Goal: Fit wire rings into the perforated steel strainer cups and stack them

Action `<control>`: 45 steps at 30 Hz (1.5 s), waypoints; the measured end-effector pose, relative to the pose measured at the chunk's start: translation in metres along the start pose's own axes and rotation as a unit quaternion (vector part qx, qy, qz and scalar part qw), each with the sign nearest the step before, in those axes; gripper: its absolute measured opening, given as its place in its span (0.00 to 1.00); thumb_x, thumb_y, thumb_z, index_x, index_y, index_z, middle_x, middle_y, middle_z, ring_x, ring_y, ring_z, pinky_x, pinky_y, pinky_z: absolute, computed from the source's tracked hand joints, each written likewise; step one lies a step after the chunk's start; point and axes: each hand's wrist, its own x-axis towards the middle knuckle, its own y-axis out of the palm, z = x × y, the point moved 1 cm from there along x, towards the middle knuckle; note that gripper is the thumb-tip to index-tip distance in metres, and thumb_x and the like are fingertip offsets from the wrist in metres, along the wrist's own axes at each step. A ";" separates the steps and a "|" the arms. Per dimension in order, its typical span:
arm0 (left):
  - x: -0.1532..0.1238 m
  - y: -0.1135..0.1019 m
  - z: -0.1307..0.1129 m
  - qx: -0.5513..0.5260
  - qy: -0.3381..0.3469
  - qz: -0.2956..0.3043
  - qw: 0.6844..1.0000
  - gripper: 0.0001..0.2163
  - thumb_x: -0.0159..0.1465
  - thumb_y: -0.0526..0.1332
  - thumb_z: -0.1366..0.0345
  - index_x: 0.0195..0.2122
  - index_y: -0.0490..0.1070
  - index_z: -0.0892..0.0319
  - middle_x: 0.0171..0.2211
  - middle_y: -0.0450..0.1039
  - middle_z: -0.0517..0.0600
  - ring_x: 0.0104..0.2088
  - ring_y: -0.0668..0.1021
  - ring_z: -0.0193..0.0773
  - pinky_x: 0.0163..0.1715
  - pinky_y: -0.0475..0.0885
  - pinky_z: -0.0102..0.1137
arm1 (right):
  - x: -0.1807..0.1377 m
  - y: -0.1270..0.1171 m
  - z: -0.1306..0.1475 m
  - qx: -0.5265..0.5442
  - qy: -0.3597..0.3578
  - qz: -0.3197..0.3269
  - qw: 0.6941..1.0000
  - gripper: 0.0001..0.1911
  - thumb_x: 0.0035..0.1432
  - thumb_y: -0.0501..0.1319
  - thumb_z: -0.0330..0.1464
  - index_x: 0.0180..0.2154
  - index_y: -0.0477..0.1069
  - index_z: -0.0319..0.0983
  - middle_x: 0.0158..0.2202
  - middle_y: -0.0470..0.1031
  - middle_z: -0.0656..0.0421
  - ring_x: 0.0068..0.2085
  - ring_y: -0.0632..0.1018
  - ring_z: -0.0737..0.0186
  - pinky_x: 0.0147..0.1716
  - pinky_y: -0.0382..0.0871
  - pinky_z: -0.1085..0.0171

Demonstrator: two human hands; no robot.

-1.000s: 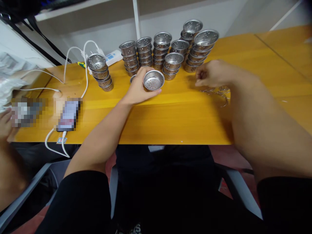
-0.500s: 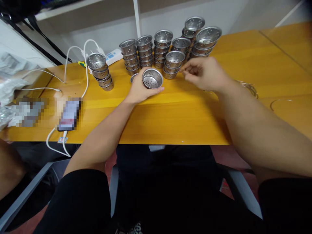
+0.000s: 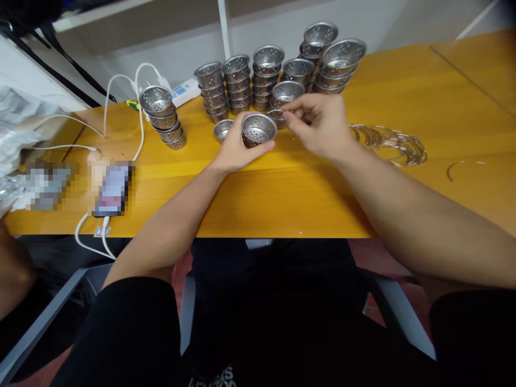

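Note:
My left hand point(image 3: 234, 149) is wrapped around a small perforated metal cup point(image 3: 258, 129), tilted so that its open mouth faces me. To its right, my right hand point(image 3: 318, 124) is closed in a pinch at thumb and forefinger. Whatever lies between those fingertips is too thin to make out. The fingertips are in front of a short stack of similar cups point(image 3: 287, 94), partly covering it. Behind my left hand stands a smaller metal cup point(image 3: 222, 129), partly hidden. A heap of thin curved metal wires point(image 3: 397, 145) lies right of my right wrist.
More cup stacks point(image 3: 241, 80) line the back of the wooden table point(image 3: 258, 199), and one stack point(image 3: 161, 115) stands apart at left. A phone point(image 3: 113, 189) with white cables and a power strip point(image 3: 186, 92) are also at left. One loose wire point(image 3: 449, 169) lies at right.
My right hand has moved left, closer to the cup in my left hand, uncovering more of the wire heap. The held cup has shifted slightly right, showing more of the small cup behind.

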 end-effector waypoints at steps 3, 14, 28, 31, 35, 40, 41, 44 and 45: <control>0.000 0.004 -0.010 -0.004 -0.038 -0.003 0.999 0.52 0.65 0.73 0.16 0.75 0.67 0.49 0.69 0.80 0.60 0.73 0.85 0.62 0.80 0.79 0.62 | -0.005 0.005 0.017 0.025 0.057 0.055 0.997 0.24 0.80 0.76 0.61 0.54 0.87 0.48 0.43 0.85 0.53 0.46 0.81 0.46 0.49 0.82 0.48; -0.001 0.008 -0.033 -0.019 -0.085 0.027 0.996 0.59 0.58 0.77 0.14 0.77 0.64 0.48 0.71 0.79 0.61 0.73 0.85 0.64 0.79 0.78 0.65 | -0.006 0.016 0.022 -0.040 0.088 0.045 0.994 0.29 0.78 0.70 0.64 0.58 0.87 0.48 0.45 0.84 0.49 0.55 0.85 0.35 0.55 0.82 0.43; 0.000 0.008 -0.032 0.000 -0.080 -0.007 0.997 0.55 0.56 0.80 0.16 0.70 0.71 0.51 0.63 0.84 0.59 0.65 0.89 0.62 0.74 0.85 0.62 | -0.008 0.022 0.025 0.019 0.094 0.033 0.995 0.22 0.78 0.75 0.58 0.55 0.86 0.50 0.40 0.82 0.53 0.51 0.82 0.41 0.54 0.81 0.45; 0.000 0.004 -0.029 -0.007 -0.084 0.001 0.996 0.51 0.60 0.77 0.16 0.69 0.73 0.51 0.62 0.85 0.58 0.64 0.89 0.61 0.74 0.84 0.63 | -0.007 0.017 0.027 0.062 0.095 0.048 0.992 0.28 0.75 0.75 0.66 0.56 0.84 0.52 0.41 0.83 0.53 0.50 0.84 0.38 0.47 0.83 0.45; 0.000 -0.001 -0.022 -0.039 -0.079 0.018 0.996 0.48 0.67 0.70 0.15 0.70 0.74 0.51 0.59 0.85 0.56 0.63 0.90 0.58 0.73 0.85 0.62 | -0.007 0.004 0.031 0.157 0.040 0.112 0.980 0.36 0.67 0.78 0.74 0.50 0.84 0.51 0.40 0.83 0.55 0.36 0.79 0.50 0.39 0.81 0.48; -0.003 -0.001 -0.020 -0.037 -0.045 0.053 0.997 0.51 0.67 0.71 0.16 0.76 0.68 0.50 0.68 0.81 0.59 0.69 0.88 0.59 0.75 0.84 0.60 | -0.006 -0.001 0.031 0.196 0.030 0.124 0.972 0.40 0.54 0.87 0.74 0.43 0.81 0.50 0.33 0.79 0.58 0.33 0.77 0.52 0.36 0.78 0.51; -0.004 0.001 -0.020 -0.033 -0.038 0.054 0.997 0.52 0.67 0.71 0.16 0.77 0.67 0.50 0.69 0.80 0.60 0.71 0.87 0.59 0.76 0.83 0.60 | -0.005 0.001 0.030 0.199 0.036 0.118 0.972 0.40 0.54 0.88 0.74 0.42 0.80 0.50 0.33 0.79 0.58 0.32 0.77 0.52 0.35 0.77 0.51; -0.005 0.003 -0.018 -0.024 -0.029 0.056 0.998 0.50 0.70 0.71 0.19 0.77 0.66 0.50 0.71 0.78 0.60 0.75 0.84 0.61 0.80 0.80 0.61 | -0.005 0.007 0.025 0.200 0.047 0.104 0.973 0.41 0.51 0.88 0.74 0.41 0.79 0.51 0.32 0.78 0.58 0.34 0.79 0.50 0.32 0.77 0.50; -0.005 0.003 -0.017 -0.023 -0.030 0.057 0.998 0.48 0.71 0.72 0.20 0.77 0.66 0.50 0.71 0.78 0.60 0.75 0.84 0.61 0.81 0.79 0.61 | -0.004 0.009 0.024 0.197 0.050 0.101 0.974 0.41 0.51 0.89 0.73 0.41 0.78 0.51 0.32 0.78 0.58 0.34 0.79 0.49 0.32 0.77 0.50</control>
